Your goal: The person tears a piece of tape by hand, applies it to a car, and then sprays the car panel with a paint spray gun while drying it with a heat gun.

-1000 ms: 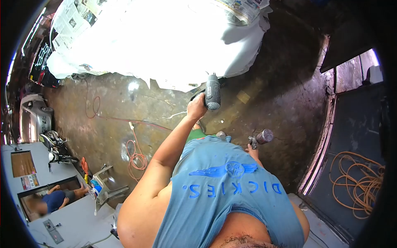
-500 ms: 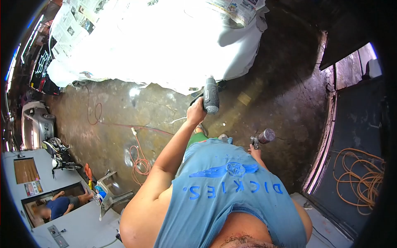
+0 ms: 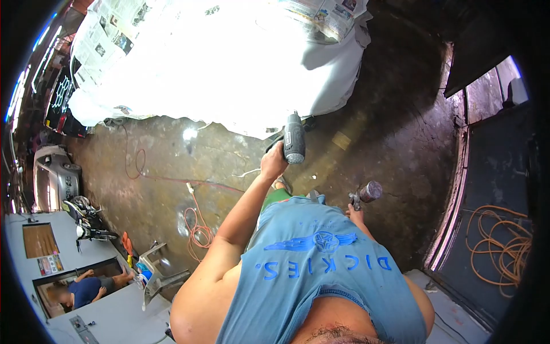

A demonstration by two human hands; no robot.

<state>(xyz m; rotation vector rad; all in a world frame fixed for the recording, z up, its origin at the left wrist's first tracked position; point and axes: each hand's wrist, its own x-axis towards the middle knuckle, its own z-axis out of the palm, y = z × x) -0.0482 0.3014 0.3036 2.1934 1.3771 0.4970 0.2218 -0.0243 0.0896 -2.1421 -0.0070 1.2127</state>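
Observation:
My left hand [image 3: 274,161] is closed around the handle of a dark grey heat gun [image 3: 294,137]. Its nozzle points away from me, at the lower edge of a large object covered in white paper and newspaper [image 3: 217,69]. The bright glare on that paper washes out its detail, and I cannot tell whether the nozzle touches it. Low by my right side, my right hand [image 3: 356,215] grips a spray gun [image 3: 369,192] with a stained, translucent cup. My body hides part of the right arm.
Red-orange hose [image 3: 199,232] lies on the stained concrete floor [image 3: 229,146] to the left. More orange hose [image 3: 498,246] is coiled at the right. A silver car [image 3: 51,178], a motorcycle [image 3: 86,223], a metal stand [image 3: 157,275] and another person [image 3: 86,291] in a doorway are at left.
The whole view has shifted slightly, with the covered object and the heat gun a little lower in it. Both hands keep their holds.

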